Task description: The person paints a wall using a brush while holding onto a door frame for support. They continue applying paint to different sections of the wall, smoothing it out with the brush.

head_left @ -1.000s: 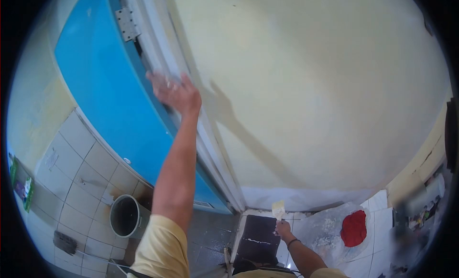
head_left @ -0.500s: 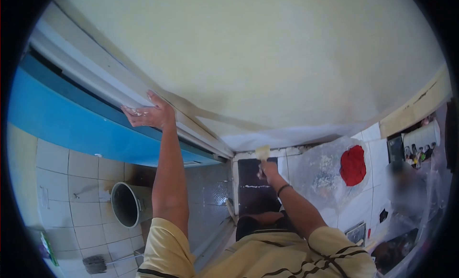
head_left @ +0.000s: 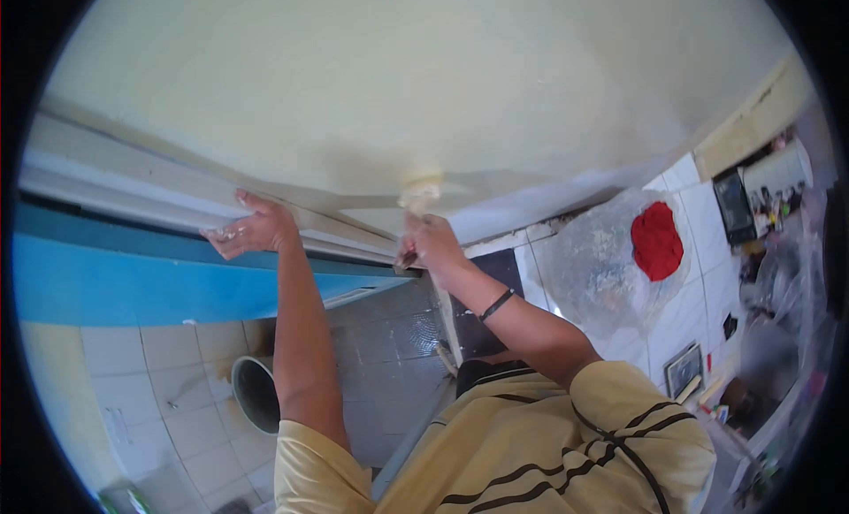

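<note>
My left hand (head_left: 252,227), with white smears on its fingers, rests against the pale door frame (head_left: 133,165), thumb and fingers apart, holding nothing. A scraper (head_left: 420,192) with a pale, blurred blade is in my right hand (head_left: 429,242). Its blade lies at the lower part of the cream wall (head_left: 486,81), and its handle is mostly hidden in my closed fingers. A dark band circles my right wrist.
Below the frame is a blue door (head_left: 133,280). A bucket (head_left: 256,395) stands on tiles at lower left. Right of me, a red cloth (head_left: 657,241) lies on a clear plastic sheet (head_left: 584,271). Assorted items crowd the far right.
My right hand has moved up and left with the scraper, from over the dark floor mat to the wall. My left hand stays at the frame while the view has turned.
</note>
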The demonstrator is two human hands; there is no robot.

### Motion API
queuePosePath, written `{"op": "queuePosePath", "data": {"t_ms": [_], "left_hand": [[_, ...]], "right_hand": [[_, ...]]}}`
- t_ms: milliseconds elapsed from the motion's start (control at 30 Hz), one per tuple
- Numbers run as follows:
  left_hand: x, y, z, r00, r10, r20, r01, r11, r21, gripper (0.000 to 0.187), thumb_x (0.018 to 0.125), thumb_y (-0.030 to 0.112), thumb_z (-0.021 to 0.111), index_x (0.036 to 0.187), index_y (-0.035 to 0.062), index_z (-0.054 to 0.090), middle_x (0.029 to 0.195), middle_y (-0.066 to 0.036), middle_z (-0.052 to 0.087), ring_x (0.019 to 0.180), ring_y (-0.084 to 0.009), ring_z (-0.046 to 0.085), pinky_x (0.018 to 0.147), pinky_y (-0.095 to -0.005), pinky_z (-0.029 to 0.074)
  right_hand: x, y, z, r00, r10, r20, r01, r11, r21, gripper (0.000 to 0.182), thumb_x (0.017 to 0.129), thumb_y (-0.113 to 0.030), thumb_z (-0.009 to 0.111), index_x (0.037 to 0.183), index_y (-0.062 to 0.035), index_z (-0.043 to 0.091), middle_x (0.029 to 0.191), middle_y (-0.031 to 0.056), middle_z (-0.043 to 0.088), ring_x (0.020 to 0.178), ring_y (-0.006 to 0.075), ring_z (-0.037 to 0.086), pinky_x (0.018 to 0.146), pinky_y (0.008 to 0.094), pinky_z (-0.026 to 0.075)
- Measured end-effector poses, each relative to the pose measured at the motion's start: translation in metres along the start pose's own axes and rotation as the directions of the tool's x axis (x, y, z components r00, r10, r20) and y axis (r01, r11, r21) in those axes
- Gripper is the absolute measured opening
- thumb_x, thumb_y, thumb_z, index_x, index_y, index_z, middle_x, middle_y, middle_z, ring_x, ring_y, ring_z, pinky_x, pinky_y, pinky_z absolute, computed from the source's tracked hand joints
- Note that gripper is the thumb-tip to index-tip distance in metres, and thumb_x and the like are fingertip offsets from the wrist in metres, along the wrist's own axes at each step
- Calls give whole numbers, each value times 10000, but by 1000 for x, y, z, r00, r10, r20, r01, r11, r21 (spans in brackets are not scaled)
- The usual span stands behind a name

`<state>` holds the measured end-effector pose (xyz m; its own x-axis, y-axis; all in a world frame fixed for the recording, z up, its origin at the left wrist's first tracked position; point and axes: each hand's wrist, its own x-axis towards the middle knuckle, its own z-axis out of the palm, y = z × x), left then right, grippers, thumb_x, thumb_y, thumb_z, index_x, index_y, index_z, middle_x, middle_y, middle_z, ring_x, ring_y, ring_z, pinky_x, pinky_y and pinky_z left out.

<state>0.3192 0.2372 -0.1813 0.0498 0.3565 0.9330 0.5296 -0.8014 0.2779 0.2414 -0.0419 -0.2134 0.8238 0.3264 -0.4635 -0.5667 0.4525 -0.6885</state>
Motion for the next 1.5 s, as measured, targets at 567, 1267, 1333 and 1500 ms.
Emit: {"op": "queuePosePath", "data": {"t_ms": [567,1267,1333,1500], "left_hand": [[5,9,-11,994,-81,72,83,996,-39,997,972,629,437,1419,-202,114,1319,-307,298,1194,-400,314,996,-567,281],[2,7,-8,995,-59,84,65,996,-64,1023,964,639,441,1417,-223,128,1349,-330,280,1191,-401,311,1024,-584,244],[4,10,-12,991,-76,113,85,993,-83,1034,966,648,431,1410,-229,110,1363,-338,269,1201,-409,304,1027,-593,247],[3,8,-9,996,-45,83,53,994,-95,1043,959,666,430,1412,-227,137,1357,-330,288,1221,-402,303,1038,-584,242]], "right_hand": [[82,99,-125,912,-409,-19,323,748,-580,227,997,-218,530,1049,-2,577,728,137,618,630,247,602,614,398,485],[-44,-52,21,986,-56,155,69,994,-81,365,1020,-341,505,804,-48,521,625,82,589,442,182,574,420,308,446],[-58,-48,24,969,-145,199,174,975,-138,299,1023,-279,509,860,-29,500,651,87,599,454,166,574,425,279,456],[-33,-4,-4,817,-555,154,563,713,-418,272,999,-243,552,1012,28,558,706,168,627,613,245,640,572,379,499]]}}
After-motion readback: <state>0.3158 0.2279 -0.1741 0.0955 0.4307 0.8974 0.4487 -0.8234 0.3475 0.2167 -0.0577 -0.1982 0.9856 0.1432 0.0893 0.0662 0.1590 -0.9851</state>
